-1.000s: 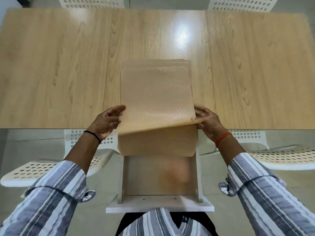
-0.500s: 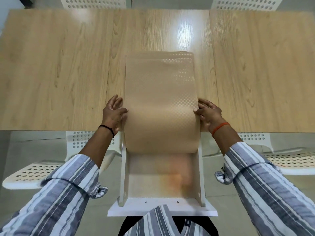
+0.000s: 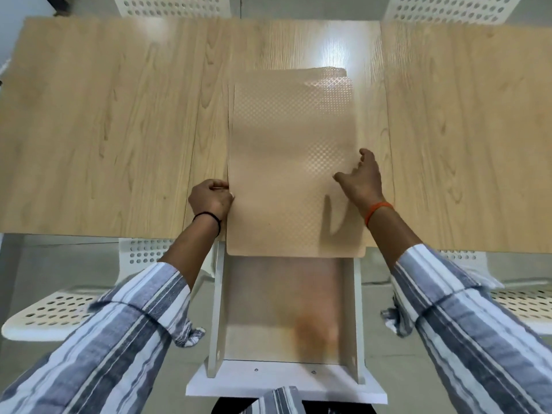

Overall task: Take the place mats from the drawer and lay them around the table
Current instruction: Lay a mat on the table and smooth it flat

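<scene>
I look down on a long wooden table [image 3: 104,124] with a light oak grain. Two thin seams cross its top and divide it into three panels. A bright patch of light [image 3: 330,46] reflects on the middle panel, near the far edge. Behind the far edge I see the tops of two white perforated chairs, one at the left [image 3: 176,6] and one at the right [image 3: 454,8]. On the near side, two more white chairs with holes in the seat stand partly under the table, one at the left [image 3: 56,312] and one at the right [image 3: 525,306]. The floor [image 3: 59,264] is grey and smooth. In the upper left corner a pale wall [image 3: 18,25] shows.
</scene>
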The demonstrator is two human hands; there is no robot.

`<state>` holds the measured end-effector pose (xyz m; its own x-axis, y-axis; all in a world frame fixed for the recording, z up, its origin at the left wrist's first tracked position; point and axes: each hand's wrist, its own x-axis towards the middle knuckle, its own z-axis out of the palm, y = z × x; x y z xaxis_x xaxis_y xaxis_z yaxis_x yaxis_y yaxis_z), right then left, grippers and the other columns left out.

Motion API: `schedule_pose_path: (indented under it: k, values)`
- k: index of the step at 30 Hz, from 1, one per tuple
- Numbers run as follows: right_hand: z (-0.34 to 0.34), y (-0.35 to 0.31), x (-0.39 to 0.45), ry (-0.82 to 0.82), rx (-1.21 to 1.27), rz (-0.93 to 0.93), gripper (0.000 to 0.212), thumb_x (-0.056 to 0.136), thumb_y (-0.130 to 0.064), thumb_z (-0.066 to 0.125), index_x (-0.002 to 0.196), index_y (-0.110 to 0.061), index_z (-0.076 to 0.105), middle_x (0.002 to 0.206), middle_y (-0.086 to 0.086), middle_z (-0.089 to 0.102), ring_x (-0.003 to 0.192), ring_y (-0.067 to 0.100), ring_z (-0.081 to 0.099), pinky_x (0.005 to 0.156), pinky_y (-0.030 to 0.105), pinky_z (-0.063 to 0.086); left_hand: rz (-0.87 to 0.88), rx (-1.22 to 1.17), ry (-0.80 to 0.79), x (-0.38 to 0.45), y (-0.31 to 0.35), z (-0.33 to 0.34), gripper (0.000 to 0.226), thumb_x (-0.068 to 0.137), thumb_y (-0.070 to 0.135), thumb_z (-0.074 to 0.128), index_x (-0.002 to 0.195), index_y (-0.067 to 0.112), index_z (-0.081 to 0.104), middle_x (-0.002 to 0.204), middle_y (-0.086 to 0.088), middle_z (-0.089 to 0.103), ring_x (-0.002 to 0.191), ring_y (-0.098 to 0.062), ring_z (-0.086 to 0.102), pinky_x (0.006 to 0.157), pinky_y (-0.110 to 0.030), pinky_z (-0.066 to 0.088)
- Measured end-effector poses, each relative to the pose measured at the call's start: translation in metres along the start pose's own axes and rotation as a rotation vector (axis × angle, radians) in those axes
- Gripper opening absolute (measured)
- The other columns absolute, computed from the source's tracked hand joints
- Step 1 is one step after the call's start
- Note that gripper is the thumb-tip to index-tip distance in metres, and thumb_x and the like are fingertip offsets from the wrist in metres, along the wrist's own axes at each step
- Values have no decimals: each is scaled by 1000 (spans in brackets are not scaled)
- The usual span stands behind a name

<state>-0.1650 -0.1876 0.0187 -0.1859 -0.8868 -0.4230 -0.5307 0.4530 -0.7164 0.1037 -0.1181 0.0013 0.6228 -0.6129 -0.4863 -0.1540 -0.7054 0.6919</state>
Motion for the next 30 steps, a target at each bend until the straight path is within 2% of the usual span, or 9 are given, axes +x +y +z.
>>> schedule_pose_path:
  k: [3,6,9,12,16,20,23,26,30]
  values:
    - [1,17,-27,-113,-227,-46,93,84,-23,74,155,-16,16,162,8,16,149,29,16,120,44,22,15,-14,15,5,13,10,24,77,2,71,99,12,74,101,-5,73,93,-17,69,83,-22,53]
    - [2,35,-47,-178,-436,-59,98,82,-34,76,156,-19,12,165,12,0,151,32,4,120,49,22,53,8,58,11,26,19,22,79,4,71,99,12,74,102,-4,73,95,-16,68,77,-17,48]
    - [2,42,-53,-153,-463,-66,97,82,-29,76,155,-16,14,163,19,-2,151,34,7,119,44,23,119,100,105,8,33,26,23,84,4,63,104,11,73,106,-4,72,98,-16,67,77,-17,45]
    - [-6,39,-52,-200,-498,-118,96,80,-22,78,154,-14,17,163,22,3,149,37,18,116,39,27,218,172,88,-7,22,32,36,86,10,59,122,9,65,122,-6,66,113,-21,61,90,-21,45]
    - [-25,41,-47,-260,-472,-149,104,70,-17,87,153,-17,25,163,19,12,147,32,25,116,34,27,432,348,-62,-38,-16,36,78,85,32,69,148,6,32,155,-13,31,144,-26,27,118,-29,21]
    - [-37,47,-46,-389,-538,-140,122,63,-20,92,156,-20,13,165,13,0,150,31,16,120,36,22,586,545,-185,-52,-42,27,118,69,50,80,155,11,10,163,-11,0,151,-24,0,122,-34,9]
    - [-35,49,-45,-437,-635,-148,132,58,-22,94,157,-20,7,164,14,-10,151,32,11,120,38,22,609,656,-245,-48,-43,19,124,64,52,83,155,15,8,163,-8,-9,151,-23,-5,121,-34,11]
    - [-25,51,-45,-398,-763,-195,127,62,-17,91,157,-16,6,162,22,-11,151,36,10,118,41,29,575,695,-269,-47,-39,16,121,64,50,83,155,15,11,163,-8,-10,151,-23,-2,119,-35,18]
    - [-19,44,-44,-295,-792,-235,102,69,-6,84,151,-13,23,160,28,3,143,40,31,107,40,44,526,677,-267,-48,-32,17,120,63,48,85,154,15,13,163,-8,-9,151,-23,1,118,-35,21]
